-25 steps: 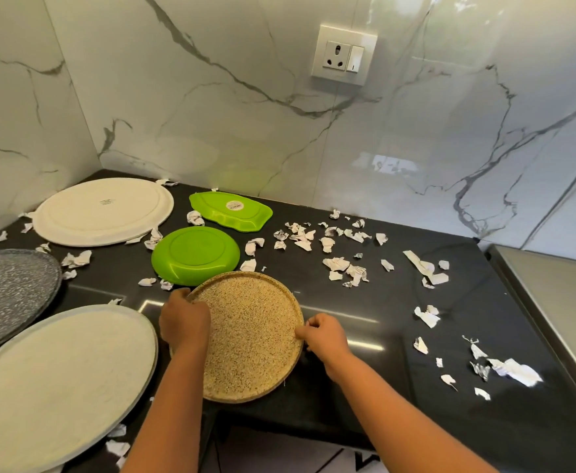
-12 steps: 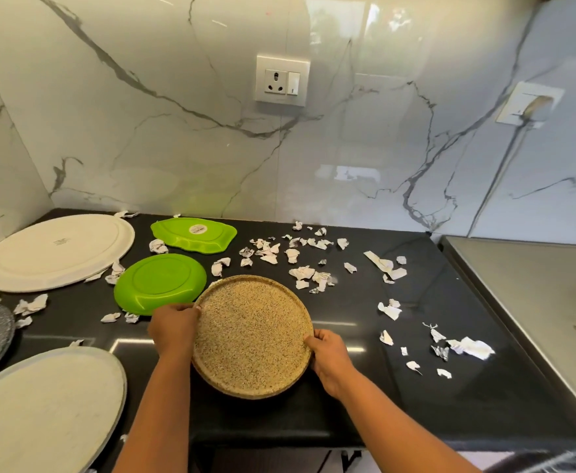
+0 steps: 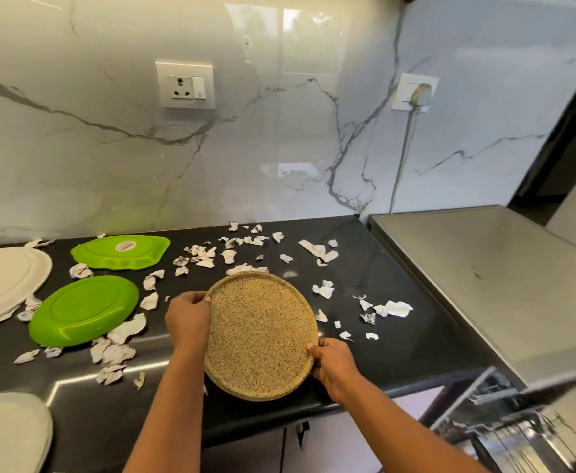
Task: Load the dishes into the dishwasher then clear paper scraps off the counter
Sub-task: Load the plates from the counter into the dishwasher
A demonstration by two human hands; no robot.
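A round speckled tan plate (image 3: 261, 336) is lifted and tilted above the black counter (image 3: 399, 274). My left hand (image 3: 187, 319) grips its left rim and my right hand (image 3: 332, 365) grips its lower right rim. On the counter to the left lie a round green plate (image 3: 83, 310), a scalloped green plate (image 3: 121, 251), a large white plate (image 3: 3, 285) and a grey-white plate (image 3: 7, 435). Torn paper scraps (image 3: 232, 250) are strewn over the counter, with more paper scraps (image 3: 387, 308) to the right. The open dishwasher rack (image 3: 505, 425) shows at the lower right.
A steel appliance top (image 3: 491, 274) adjoins the counter on the right. The marble wall behind carries a socket (image 3: 186, 85) and a second outlet with a cord (image 3: 414, 93). White cabinet fronts (image 3: 262, 448) sit under the counter edge.
Both hands have raised the tan plate off the counter and tilted it. The view has swung right, bringing the steel top and dishwasher rack into sight and the grey plate out.
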